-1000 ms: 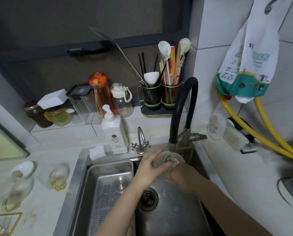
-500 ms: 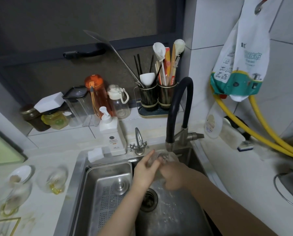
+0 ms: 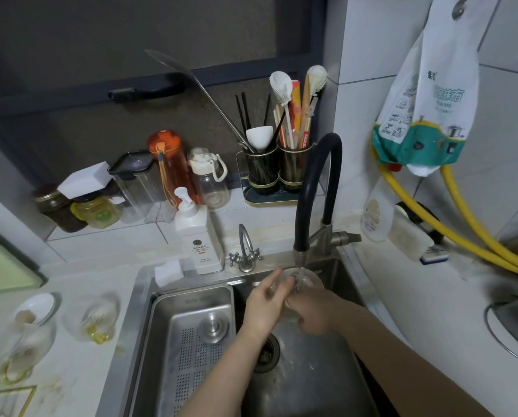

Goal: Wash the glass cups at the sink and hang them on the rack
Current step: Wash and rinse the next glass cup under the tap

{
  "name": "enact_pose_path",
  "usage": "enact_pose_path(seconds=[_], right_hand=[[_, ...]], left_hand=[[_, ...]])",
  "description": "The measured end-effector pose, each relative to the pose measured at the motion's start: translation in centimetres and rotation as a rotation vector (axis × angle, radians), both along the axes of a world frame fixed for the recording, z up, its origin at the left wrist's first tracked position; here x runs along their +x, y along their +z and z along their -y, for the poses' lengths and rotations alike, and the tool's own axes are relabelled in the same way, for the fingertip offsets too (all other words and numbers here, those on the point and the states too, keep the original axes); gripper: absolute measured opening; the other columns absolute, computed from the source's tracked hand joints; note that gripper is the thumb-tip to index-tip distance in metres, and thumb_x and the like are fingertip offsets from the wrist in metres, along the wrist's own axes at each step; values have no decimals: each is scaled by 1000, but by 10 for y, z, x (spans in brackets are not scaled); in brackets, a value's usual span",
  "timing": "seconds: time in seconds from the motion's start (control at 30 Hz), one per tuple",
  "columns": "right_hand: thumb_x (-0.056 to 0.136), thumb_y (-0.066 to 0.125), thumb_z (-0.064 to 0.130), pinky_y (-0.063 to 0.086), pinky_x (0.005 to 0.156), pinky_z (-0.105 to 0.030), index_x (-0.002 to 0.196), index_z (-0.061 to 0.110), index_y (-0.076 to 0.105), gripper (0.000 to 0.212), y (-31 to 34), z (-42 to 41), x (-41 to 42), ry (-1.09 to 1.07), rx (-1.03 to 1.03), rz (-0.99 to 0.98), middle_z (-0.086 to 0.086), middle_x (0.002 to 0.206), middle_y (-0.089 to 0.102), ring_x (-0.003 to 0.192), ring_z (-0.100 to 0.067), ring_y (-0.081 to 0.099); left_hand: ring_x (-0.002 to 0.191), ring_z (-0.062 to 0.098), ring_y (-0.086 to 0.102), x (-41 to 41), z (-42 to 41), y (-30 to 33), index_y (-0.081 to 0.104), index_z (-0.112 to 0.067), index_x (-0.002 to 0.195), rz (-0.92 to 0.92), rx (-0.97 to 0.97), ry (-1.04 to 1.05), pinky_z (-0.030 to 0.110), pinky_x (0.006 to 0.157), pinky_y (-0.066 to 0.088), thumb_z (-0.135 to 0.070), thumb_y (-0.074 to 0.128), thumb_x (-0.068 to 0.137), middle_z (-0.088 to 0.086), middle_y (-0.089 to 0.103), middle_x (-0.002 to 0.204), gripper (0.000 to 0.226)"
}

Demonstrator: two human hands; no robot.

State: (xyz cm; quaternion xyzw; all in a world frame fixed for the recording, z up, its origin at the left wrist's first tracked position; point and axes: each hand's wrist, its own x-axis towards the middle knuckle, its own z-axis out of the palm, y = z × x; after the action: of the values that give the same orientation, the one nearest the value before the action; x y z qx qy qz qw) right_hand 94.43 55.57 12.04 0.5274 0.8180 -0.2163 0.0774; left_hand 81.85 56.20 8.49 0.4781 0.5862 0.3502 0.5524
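Both hands hold cup [image 3: 304, 279] under running tap [image 3: 300, 254] over sink [image 3: 311, 380]: left hand [image 3: 263, 305] and right hand [image 3: 314, 311], each grip curled round glass.

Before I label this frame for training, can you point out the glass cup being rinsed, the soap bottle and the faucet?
glass cup [image 3: 307, 279], head view, on its clear rim under the water stream.
soap bottle [image 3: 199, 242], head view, on its white body.
faucet [image 3: 317, 182], head view, on its black curved neck.

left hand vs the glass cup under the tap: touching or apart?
Touching. The head view shows the left hand with its fingers wrapped over the glass cup; the right hand holds it from below.
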Motion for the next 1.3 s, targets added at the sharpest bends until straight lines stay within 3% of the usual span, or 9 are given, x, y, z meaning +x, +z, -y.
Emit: enact_pose_path(seconds=[0.17,0.3,0.47,0.63,0.77,0.9,1.1,1.2,1.3], right_hand=[[89,53,17,26,112,-34,138,12,39,51,6,7,0,-66,188,-37,-5,141,43,136,-23,33],[86,54,13,46,97,-37,122,11,53,37,2,0,4,28,-3,3,-10,121,58,113,-28,55],[85,60,18,26,115,-36,139,14,38,58,-14,-4,0,-23,249,39,-6,145,37,137,-24,32],[89,54,12,30,108,-35,128,8,50,40,-2,-4,-4,100,183,149,-9,132,53,126,-25,46],[85,59,18,12,117,-32,142,11,34,63,-10,-7,-7,18,265,85,-6,149,34,139,-23,27],[84,61,16,34,104,-31,129,9,50,46,-5,-7,-3,65,111,64,-9,132,53,126,-25,46],[89,53,18,32,106,-32,124,11,55,36,-19,-9,-1,56,190,-83,-7,130,55,125,-24,47],[89,50,33,36,92,-26,111,11,62,33,-20,-4,6,45,116,-198,-5,118,63,118,-20,53],[85,51,52,18,106,-19,128,19,54,55,-21,1,4,-25,258,-273,4,137,51,133,-8,33]], left_hand=[[107,18,65,8,-4,-3,60,-52,114,24,-1,-12,48,95,52,-73,66,62,-1,70,114,56],[96,18,68,1,-6,-4,60,-40,121,37,-3,-21,43,90,55,-53,66,80,-3,72,105,44],[91,18,70,-2,-8,1,58,-37,124,91,-36,-3,24,56,55,-42,63,87,0,70,106,38],[93,19,70,-9,-9,-5,61,-33,124,101,-64,20,29,62,56,-50,69,79,1,72,105,48],[87,13,68,-5,-10,-1,59,-38,120,114,-71,5,23,54,53,-42,63,87,-3,70,106,34],[85,15,70,-7,-11,-1,61,-35,123,96,-68,9,27,55,53,-44,66,83,-3,70,100,41],[95,13,67,-4,-11,3,60,-36,122,54,-68,-32,27,55,57,-47,65,83,-4,67,112,41],[96,14,68,-8,-13,-1,61,-38,119,24,-69,-39,36,67,61,-49,67,81,-8,66,111,40],[102,9,65,-6,-14,-3,63,-35,119,38,-55,-44,36,87,57,-48,70,80,-6,68,115,43]])
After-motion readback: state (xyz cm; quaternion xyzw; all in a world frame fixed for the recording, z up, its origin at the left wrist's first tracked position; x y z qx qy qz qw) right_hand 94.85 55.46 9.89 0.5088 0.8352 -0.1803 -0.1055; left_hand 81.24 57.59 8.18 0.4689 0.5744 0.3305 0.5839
